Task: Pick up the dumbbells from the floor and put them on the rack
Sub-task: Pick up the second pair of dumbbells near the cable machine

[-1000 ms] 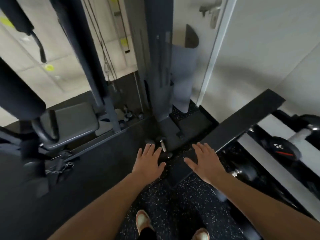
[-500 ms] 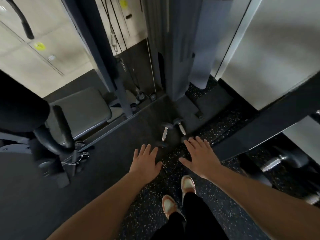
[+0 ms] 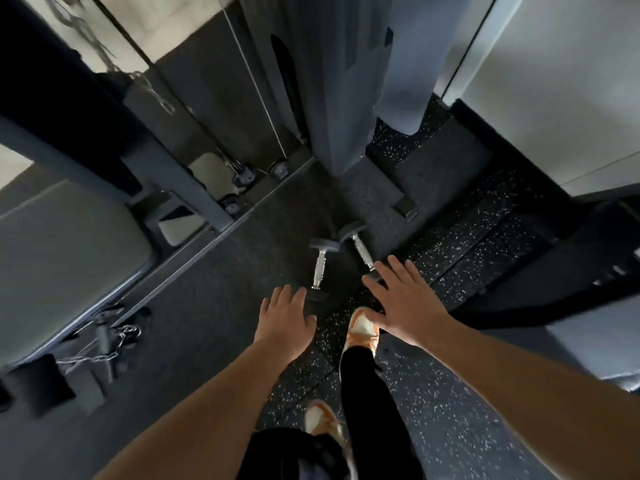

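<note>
Dumbbells: shiny knurled metal handles, matt dark heads. Floor: matt speckled rubber. Chain: bright metal.

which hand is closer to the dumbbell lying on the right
Right. The right hand is open, its fingertips overlapping the near end of the right dumbbell. The left hand is further off, nearer the other dumbbell.

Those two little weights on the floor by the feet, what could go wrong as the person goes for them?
The two dumbbells lie close together, so fingers could get pinched between them. The forward shoe is just behind them; a slip might land on it. Both the left hand and right hand are open and empty.
</note>
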The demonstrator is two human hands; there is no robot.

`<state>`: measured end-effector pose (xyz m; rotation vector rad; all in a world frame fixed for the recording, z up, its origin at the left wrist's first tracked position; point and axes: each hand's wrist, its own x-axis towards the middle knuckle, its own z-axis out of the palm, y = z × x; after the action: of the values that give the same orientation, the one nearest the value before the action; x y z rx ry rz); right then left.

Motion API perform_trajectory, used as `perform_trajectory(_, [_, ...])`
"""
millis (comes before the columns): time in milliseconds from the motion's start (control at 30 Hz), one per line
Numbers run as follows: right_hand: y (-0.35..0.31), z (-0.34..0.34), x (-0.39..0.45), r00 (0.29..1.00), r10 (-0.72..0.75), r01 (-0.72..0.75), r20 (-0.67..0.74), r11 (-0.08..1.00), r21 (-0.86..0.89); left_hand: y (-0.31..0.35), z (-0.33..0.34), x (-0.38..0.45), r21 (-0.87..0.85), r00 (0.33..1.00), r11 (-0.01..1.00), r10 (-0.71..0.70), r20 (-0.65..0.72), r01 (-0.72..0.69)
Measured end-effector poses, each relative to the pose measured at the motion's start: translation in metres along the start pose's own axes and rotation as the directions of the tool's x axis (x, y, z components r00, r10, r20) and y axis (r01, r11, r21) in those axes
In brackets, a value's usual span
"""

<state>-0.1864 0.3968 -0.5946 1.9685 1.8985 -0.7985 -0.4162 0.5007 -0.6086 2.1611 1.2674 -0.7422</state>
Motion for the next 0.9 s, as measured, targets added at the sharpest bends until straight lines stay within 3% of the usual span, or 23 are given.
perform_trajectory(200, [0.045, 0.061, 0.101, 0.994, -0.059, 0.064, 0.089, 0.997, -0.051, -0.004, 0.044, 0.114, 0.0, 0.998, 0.998, 0.057, 0.02, -0.057])
perform_trajectory(333, [0.063, 0.116, 0.166, 0.99, -0.009, 0.013, 0.139, 1.0, -0.027, -0.013, 0.087, 0.191, -0.043, 0.99, 0.992, 0.121, 0.078, -0.118])
perform_trajectory(533, [0.078, 0.196, 0.26, 0.989, 0.034, -0.028, 0.142, 0.999, -0.045, -0.042, 0.165, 0.301, 0.081, 0.967, 0.966, 0.236, 0.097, -0.244])
perform_trajectory(633, [0.081, 0.228, 0.295, 0.986, 0.079, -0.081, 0.144, 0.997, 0.009, -0.051, 0.197, 0.339, 0.055, 0.959, 0.963, 0.255, 0.12, -0.263])
perform_trajectory(700, [0.078, 0.244, 0.314, 0.982, 0.142, -0.156, 0.126, 0.982, 0.109, -0.054, 0.214, 0.356, -0.041, 0.967, 0.97, 0.241, 0.082, -0.238])
perform_trajectory(767, [0.073, 0.257, 0.329, 0.96, 0.266, -0.28, 0.087, 0.915, 0.291, -0.054, 0.227, 0.368, -0.244, 0.986, 0.955, 0.169, -0.014, -0.167])
perform_trajectory(833, [0.068, 0.265, 0.342, 0.909, 0.415, -0.385, 0.041, 0.798, 0.463, -0.053, 0.237, 0.376, -0.49, 0.998, 0.871, 0.001, -0.068, -0.034])
perform_trajectory(900, [0.068, 0.27, 0.355, 0.841, 0.54, -0.459, 0.034, 0.68, 0.572, -0.051, 0.244, 0.384, -0.674, 0.985, 0.727, -0.174, 0.008, 0.134])
